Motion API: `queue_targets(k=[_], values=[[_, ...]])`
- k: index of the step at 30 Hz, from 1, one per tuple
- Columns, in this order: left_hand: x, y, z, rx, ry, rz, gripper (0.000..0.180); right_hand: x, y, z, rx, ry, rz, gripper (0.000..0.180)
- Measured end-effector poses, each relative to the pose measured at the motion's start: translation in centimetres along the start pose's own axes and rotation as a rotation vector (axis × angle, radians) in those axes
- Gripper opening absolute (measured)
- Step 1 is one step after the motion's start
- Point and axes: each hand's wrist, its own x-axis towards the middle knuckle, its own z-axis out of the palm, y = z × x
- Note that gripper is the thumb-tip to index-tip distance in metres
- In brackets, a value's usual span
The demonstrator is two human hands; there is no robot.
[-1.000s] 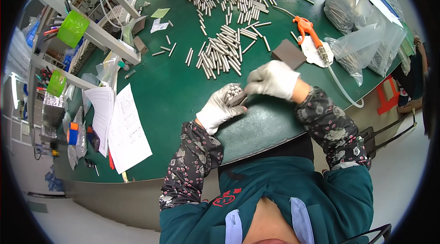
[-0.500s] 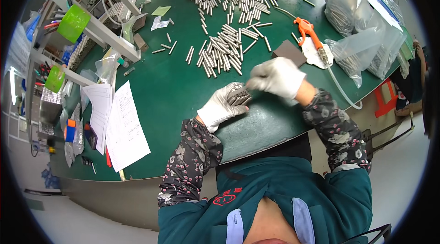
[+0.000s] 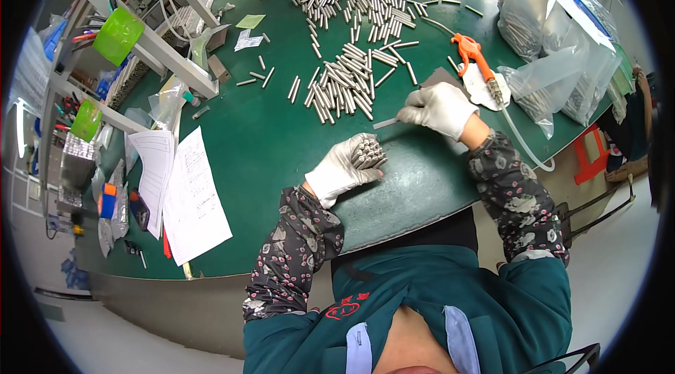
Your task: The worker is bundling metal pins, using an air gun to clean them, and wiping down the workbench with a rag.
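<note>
My left hand (image 3: 341, 170), in a white glove, is wrapped round a bundle of short metal pins (image 3: 370, 152), their ends showing between thumb and fingers. To the right and farther off, my gloved right hand (image 3: 439, 110) pinches a thin, flat grey strip (image 3: 385, 123). The strip points left above the table, apart from the bundle; I cannot tell its kind. Just beyond both hands lies a loose heap of similar metal pins (image 3: 341, 86). Partly behind my right hand is a dark flat block or sheet (image 3: 441, 76).
On the green table (image 3: 267, 156), more pins (image 3: 380, 5) spread toward the far side. An orange air gun (image 3: 474, 57) with a hose lies right, near clear bags of pins (image 3: 534, 82). Paper sheets (image 3: 193, 198) and a grey shelf frame (image 3: 165, 57) stand left.
My right hand has drawn the grey strip away from the bundle, slightly to the right. The bundle in my left hand has turned, so more pin ends show.
</note>
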Motion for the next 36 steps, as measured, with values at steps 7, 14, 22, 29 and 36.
queue_targets(k=[7, 14, 22, 29, 36], values=[[0.1, -0.5, -0.1, -0.032, 0.004, 0.035, 0.056, -0.7, -2.0, 1.6, 0.173, -0.081, -0.059, 0.032], [-0.2, -1.4, -0.3, -0.098, 0.040, 0.118, 0.062, -4.5, 1.4, -0.5, -0.058, 0.029, 0.115, 0.028], [1.4, -2.8, 0.3, 0.284, 0.092, 0.347, 0.053, -6.2, -1.5, -0.3, -0.140, 0.291, -0.247, 0.033], [2.0, -3.9, -0.3, 0.452, 0.258, 0.419, 0.055, -2.9, -4.2, 4.7, 0.494, 0.111, -0.172, 0.036], [0.8, -1.9, 0.2, 0.245, 0.236, 0.394, 0.050, -2.2, -5.2, 5.1, 0.441, 0.142, -0.235, 0.034]])
